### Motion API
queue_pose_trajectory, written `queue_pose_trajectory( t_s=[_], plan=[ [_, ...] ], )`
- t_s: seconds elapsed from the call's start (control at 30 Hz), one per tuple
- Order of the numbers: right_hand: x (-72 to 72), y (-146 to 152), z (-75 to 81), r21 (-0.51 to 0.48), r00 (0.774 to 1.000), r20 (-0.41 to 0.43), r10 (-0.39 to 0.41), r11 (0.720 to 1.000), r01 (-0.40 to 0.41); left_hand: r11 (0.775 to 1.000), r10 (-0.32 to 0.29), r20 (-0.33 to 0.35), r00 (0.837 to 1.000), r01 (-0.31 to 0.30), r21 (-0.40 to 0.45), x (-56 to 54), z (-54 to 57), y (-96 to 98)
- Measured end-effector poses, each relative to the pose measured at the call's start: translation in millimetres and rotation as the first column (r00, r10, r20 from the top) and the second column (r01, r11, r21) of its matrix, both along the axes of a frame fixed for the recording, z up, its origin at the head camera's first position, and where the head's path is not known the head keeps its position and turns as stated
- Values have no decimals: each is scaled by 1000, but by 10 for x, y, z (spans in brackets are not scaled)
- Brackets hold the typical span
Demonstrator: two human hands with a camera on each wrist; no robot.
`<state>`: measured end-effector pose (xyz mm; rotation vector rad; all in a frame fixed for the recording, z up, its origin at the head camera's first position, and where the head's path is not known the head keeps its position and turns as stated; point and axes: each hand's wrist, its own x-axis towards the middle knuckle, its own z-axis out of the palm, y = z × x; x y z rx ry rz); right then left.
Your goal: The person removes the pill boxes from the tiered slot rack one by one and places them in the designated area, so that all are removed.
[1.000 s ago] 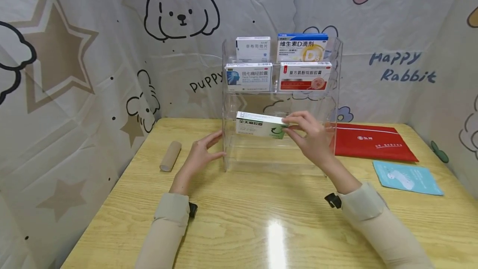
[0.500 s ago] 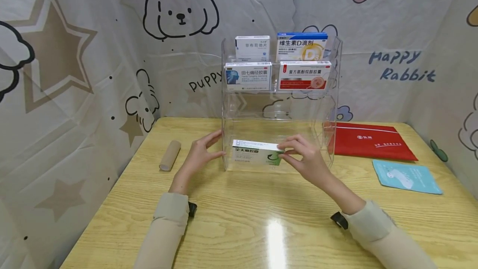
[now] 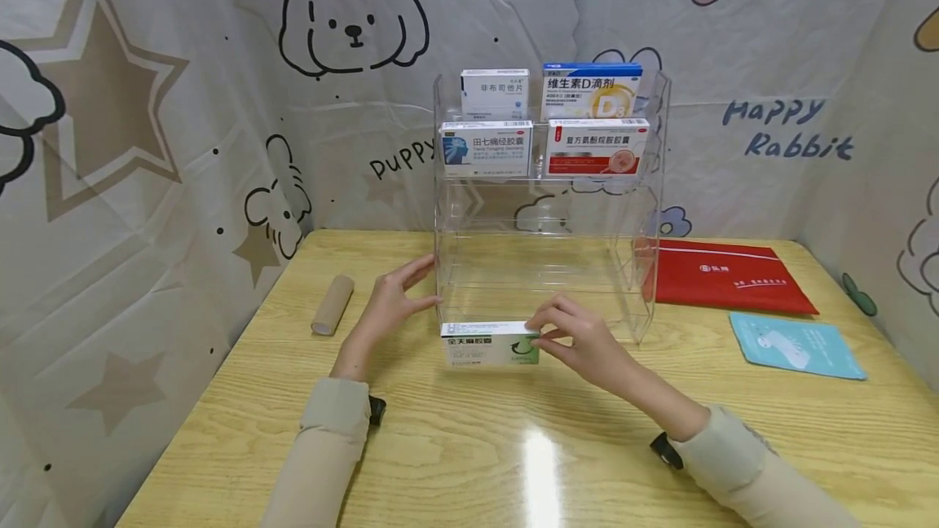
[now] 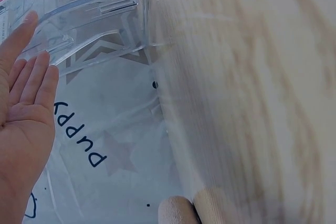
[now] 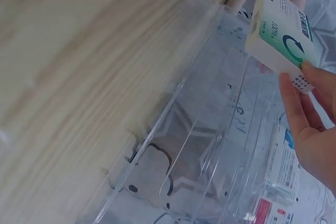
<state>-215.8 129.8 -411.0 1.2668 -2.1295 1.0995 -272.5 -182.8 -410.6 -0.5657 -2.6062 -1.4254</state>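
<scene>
My right hand [image 3: 583, 341] pinches the right end of a white and green medicine box [image 3: 480, 346] between thumb and fingers. The box is level, low in front of the clear acrylic display rack [image 3: 543, 233]; whether it touches the table is unclear. In the right wrist view the same box [image 5: 283, 30] shows its green end. My left hand [image 3: 391, 304] has its fingers straight at the rack's left side, fingertips touching or very close to it. Upper tiers hold a white box [image 3: 495, 94], a vitamin D box [image 3: 591, 93], a blue-white box [image 3: 487, 150] and a red-white box [image 3: 597, 148].
A cardboard tube [image 3: 332, 305] lies on the wooden table [image 3: 455, 446] left of the left hand. Right of the rack are a red pouch [image 3: 734, 275] and a light blue packet [image 3: 797, 345]. A printed cloth [image 3: 367, 112] hangs close behind and along the sides.
My right hand has brought the green-white box down and toward me, from the rack's middle to below its front edge. The left hand has stayed at the rack's left side.
</scene>
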Motion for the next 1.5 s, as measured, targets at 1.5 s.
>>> queue_pose_trajectory(
  t_s=[1.5],
  plan=[
    [-218, -188, -137, 422, 897, 415, -154, 906, -40, 1000, 0, -17, 1000, 1, 15, -21, -15, -12]
  ],
)
